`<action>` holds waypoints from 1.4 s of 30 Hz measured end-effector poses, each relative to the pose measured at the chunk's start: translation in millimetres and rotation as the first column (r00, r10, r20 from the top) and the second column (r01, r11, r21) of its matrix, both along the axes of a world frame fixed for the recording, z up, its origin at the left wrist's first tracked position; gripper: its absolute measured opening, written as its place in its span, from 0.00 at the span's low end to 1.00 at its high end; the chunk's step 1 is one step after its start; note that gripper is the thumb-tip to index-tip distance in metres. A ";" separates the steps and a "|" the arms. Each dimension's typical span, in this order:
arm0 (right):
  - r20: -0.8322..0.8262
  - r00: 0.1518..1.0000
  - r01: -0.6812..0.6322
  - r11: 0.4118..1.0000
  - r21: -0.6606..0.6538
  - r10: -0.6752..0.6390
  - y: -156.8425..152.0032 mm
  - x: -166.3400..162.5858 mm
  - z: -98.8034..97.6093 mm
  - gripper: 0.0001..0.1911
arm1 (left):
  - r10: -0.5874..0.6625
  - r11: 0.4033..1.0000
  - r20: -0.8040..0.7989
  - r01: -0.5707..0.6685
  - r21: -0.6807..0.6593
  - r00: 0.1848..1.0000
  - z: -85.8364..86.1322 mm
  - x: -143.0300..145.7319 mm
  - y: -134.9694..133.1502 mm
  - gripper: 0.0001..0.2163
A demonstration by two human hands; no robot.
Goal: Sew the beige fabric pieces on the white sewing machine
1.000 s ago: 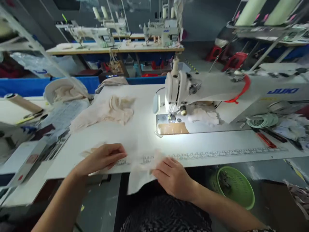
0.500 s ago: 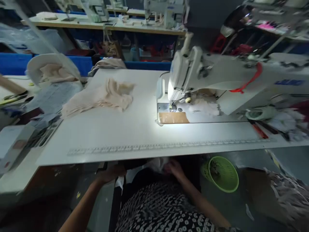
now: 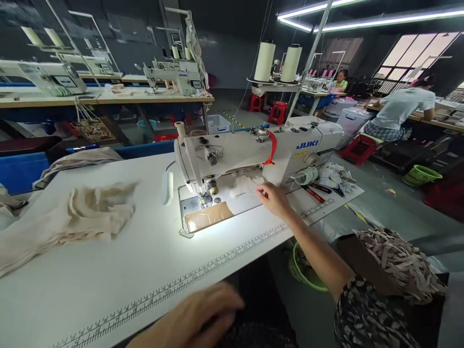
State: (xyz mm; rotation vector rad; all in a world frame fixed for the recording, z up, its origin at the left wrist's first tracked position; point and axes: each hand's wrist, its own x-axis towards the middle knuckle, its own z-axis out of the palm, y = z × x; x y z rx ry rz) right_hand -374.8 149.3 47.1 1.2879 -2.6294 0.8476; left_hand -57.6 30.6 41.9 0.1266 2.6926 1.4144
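Observation:
My right hand (image 3: 273, 198) reaches under the arm of a white JUKI sewing machine (image 3: 246, 145). Its fingers are curled in a pinch at the edge of thin white fabric pieces (image 3: 243, 185), which lie on the machine bed. My left hand (image 3: 203, 309), smeared by motion, hovers at the table's front edge; its fingers look apart and no object shows in them. A pile of beige fabric pieces (image 3: 97, 212) lies on the white table (image 3: 145, 261) left of the needle.
A ruler strip (image 3: 195, 275) runs along the front edge. Red-handled snippers (image 3: 314, 194), a coil of pale cord (image 3: 307, 176) and scraps (image 3: 337, 176) lie right of the machine. On the floor stand a green basket (image 3: 299, 275) and a box of fabric strips (image 3: 398, 261). Co-workers sit farther back.
The view has swung up and to the right. My right hand has risen from the lap, where white cloth was, to the fabric under the machine arm. My left hand has moved up towards the table edge.

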 end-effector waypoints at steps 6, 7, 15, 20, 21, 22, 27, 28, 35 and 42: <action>-0.055 0.997 0.065 0.994 0.093 -0.060 -31.8 -28.5 -10.3 0.02 | 0.270 0.933 -0.499 -0.352 -0.075 0.823 -2.1 -183.4 -25.0 0.09; -0.058 0.997 0.062 0.993 0.102 -0.057 -31.7 -27.1 -12.3 0.03 | 0.352 0.887 -0.498 -0.452 -0.093 0.793 -7.7 -204.3 -32.1 0.09; -0.093 0.992 0.101 0.987 0.128 -0.090 -26.9 -28.2 -20.4 0.08 | 0.523 0.687 -0.468 -0.677 -0.263 0.712 -25.8 -245.0 -56.2 0.06; -0.141 0.988 0.086 0.982 0.167 -0.063 -29.4 -26.5 -20.0 0.04 | 0.461 0.616 -0.466 -0.650 -0.445 0.755 -30.1 -242.4 -51.8 0.05; -0.149 0.987 0.084 0.982 0.167 -0.059 -29.5 -25.9 -19.8 0.05 | 0.458 0.616 -0.469 -0.650 -0.445 0.755 -30.7 -242.0 -51.5 0.05; -0.156 0.986 0.083 0.983 0.166 -0.057 -29.4 -25.4 -19.8 0.06 | 0.457 0.619 -0.472 -0.651 -0.440 0.754 -31.2 -241.6 -51.4 0.06; -0.171 0.985 0.071 0.982 0.175 -0.040 -28.9 -25.0 -21.3 0.05 | 0.451 0.637 -0.487 -0.652 -0.411 0.748 -31.9 -240.2 -52.8 0.08; -0.172 0.984 0.072 0.982 0.176 -0.042 -29.1 -25.0 -21.8 0.06 | 0.453 0.639 -0.493 -0.656 -0.402 0.743 -32.3 -240.5 -52.8 0.08; -0.168 0.984 0.090 0.981 0.173 -0.061 -30.1 -25.2 -23.0 0.06 | 0.431 0.635 -0.577 -0.688 -0.352 0.693 -38.0 -248.2 -52.6 0.14; -0.177 0.984 0.063 0.979 0.193 -0.028 -29.7 -23.4 -20.9 0.05 | 0.397 0.650 -0.605 -0.677 -0.345 0.690 -39.2 -247.7 -54.7 0.10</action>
